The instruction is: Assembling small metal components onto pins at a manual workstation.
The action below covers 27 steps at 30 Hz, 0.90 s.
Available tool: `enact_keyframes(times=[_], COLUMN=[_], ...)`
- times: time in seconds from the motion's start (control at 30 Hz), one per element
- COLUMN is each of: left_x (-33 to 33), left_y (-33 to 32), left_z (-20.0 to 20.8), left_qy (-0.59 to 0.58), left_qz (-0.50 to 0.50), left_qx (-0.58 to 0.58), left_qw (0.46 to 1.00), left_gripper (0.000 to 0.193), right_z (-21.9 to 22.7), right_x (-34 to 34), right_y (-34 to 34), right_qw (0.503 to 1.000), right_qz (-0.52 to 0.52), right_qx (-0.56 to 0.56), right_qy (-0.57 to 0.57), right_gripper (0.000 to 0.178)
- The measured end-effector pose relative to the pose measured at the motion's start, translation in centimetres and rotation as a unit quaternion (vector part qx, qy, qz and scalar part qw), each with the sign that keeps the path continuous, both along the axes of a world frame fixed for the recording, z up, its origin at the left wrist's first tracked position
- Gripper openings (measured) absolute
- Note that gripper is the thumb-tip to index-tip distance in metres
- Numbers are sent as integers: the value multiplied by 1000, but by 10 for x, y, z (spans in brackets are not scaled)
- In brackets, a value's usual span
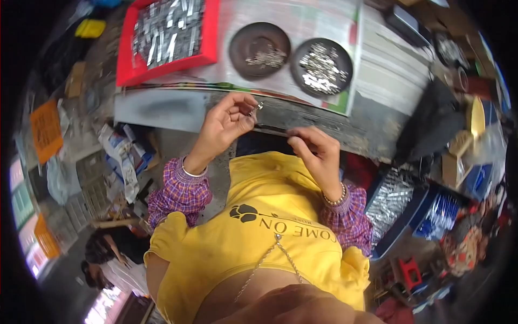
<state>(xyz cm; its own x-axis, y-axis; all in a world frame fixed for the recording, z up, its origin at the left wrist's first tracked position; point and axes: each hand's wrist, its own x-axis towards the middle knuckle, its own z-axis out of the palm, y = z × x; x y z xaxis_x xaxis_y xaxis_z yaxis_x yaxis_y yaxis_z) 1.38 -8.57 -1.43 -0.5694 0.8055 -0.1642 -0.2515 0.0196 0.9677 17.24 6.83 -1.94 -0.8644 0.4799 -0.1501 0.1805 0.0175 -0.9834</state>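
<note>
My left hand (224,124) is raised at the table's near edge, thumb and fingers pinched on a small silver metal part (260,106). To its right, my right hand (319,153) is closed, thumb against forefinger, at the end of a thin dark rod (272,130). The rod spans the gap between both hands; its exact kind is too small to tell. Beyond the hands, a dark round dish (242,40) holds a small heap of metal pieces. Beside it, a second dark dish (296,74) carries more shiny small pieces.
A red tray (212,35) full of silver metal strips sits at the far left of the table. Blue bins of metal parts (391,205) stand low on the right. A black cloth or bag (434,119) lies at the right. Another person (121,256) is at lower left.
</note>
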Motion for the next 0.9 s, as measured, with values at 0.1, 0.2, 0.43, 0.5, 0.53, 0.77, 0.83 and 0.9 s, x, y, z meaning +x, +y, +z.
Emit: enact_keyframes(times=[0.1,0.2,0.43,0.5,0.53,0.77,0.83,0.9], left_x=[18,33,47,50,52,62,65,68], left_y=[16,25,38,39,41,49,53,59], left_z=[2,-1,3,4,3,1,2,3], left_qy=[-74,-107,-111,-103,-65,41,25,20], left_qz=[-70,-85,-95,-117,-109,-94,-116,-136], left_qx=[-16,-26,-40,-38,-65,-114,-104,-94], left_qw=[995,990,988,987,990,988,987,986], left_gripper=[29,32,27,25,24,25,27,28], right_z=[1,1,-3,-5,-9,-25,-22,-19], right_x=[4,9,16,17,21,32,36,45], right_y=[3,7,12,12,15,21,23,28], right_qw=[998,994,990,988,986,990,984,979], right_qz=[-26,-47,-75,-78,-82,-62,-72,-72], right_qx=[32,79,107,121,137,-117,-158,-189], right_qy=[38,56,56,55,49,51,47,28], right_gripper=[9,8,9,10,10,20,22,22])
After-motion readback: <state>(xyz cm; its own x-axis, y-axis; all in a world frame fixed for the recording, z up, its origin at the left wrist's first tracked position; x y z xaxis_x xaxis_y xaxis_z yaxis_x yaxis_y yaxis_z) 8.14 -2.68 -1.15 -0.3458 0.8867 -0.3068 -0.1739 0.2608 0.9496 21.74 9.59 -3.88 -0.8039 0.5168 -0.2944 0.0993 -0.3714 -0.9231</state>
